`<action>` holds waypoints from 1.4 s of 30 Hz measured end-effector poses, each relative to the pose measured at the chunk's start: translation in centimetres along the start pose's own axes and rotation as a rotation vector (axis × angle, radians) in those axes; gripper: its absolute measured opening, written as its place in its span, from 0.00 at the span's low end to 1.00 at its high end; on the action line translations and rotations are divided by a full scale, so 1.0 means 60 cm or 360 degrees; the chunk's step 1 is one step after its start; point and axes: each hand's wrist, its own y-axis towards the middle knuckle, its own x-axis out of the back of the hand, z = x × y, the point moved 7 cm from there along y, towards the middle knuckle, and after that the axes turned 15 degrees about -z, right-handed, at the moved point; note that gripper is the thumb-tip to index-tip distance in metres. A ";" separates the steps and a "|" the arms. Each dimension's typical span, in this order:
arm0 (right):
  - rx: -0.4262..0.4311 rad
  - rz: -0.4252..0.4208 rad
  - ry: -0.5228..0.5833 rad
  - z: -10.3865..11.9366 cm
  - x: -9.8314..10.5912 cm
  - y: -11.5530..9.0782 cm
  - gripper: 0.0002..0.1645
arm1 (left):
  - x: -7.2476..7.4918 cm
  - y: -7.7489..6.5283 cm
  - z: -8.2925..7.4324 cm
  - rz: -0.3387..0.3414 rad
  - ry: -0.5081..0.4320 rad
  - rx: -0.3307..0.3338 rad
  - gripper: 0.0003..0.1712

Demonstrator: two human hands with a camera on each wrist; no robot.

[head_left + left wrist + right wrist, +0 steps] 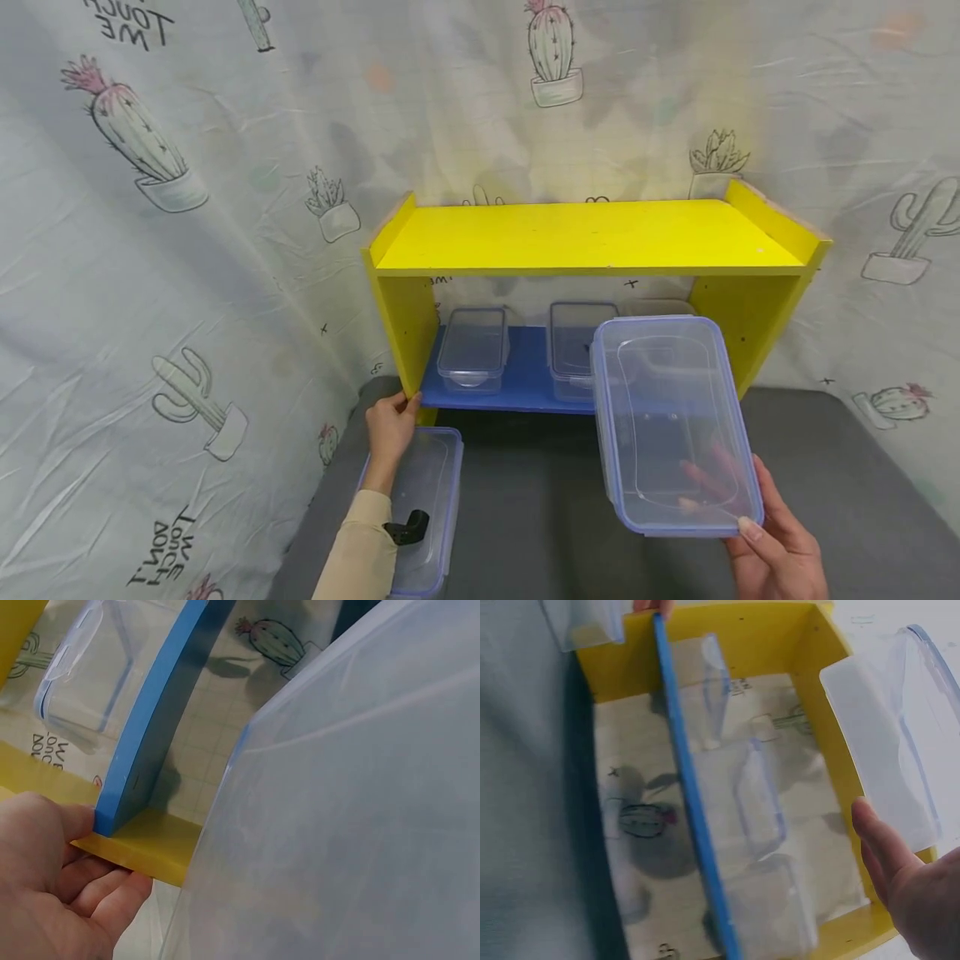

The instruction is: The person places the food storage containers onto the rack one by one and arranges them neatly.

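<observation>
In the head view my right hand holds a clear lidded plastic food container by its lower right corner, thumb on the lid's rim. The container is tilted up in front of the shelf unit's right half. My left hand grips the front edge of the unit's yellow left side panel, where the blue shelf meets it. In the left wrist view the thumb is at the blue shelf's end and the fingers are behind the yellow panel. The right wrist view shows the held container from its side.
Two clear containers, one at left and one mid-shelf, stand on the blue shelf; a third is partly hidden. Another lidded container lies on the grey table under my left forearm. The yellow top board spans above.
</observation>
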 end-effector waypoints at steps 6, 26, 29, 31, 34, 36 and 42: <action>0.0110 0.0059 0.0091 0.006 -0.030 0.024 0.36 | 0.018 0.011 -0.002 -0.0065 0.0029 -0.0043 0.10; 0.0373 -0.0366 -0.0210 0.069 -0.059 0.101 0.35 | 0.004 0.000 -0.003 0.0001 0.0041 0.0011 0.11; 0.0419 -0.0522 -0.0357 0.074 -0.056 0.106 0.34 | 0.002 -0.001 -0.001 -0.0012 0.0042 0.0015 0.11; 0.0435 -0.0566 -0.0376 0.077 -0.057 0.111 0.33 | 0.001 -0.001 -0.001 -0.0024 0.0040 0.0009 0.10; 0.0428 -0.0526 -0.0386 0.081 -0.063 0.120 0.32 | 0.001 -0.001 -0.004 -0.0027 0.0043 -0.0006 0.10; 0.0411 -0.0508 -0.0428 0.084 -0.070 0.127 0.31 | 0.001 0.000 -0.005 -0.0019 0.0040 -0.0013 0.10; 0.0425 -0.0791 -0.0944 0.105 -0.076 0.143 0.30 | -0.005 -0.003 -0.006 -0.0006 0.0029 -0.0027 0.11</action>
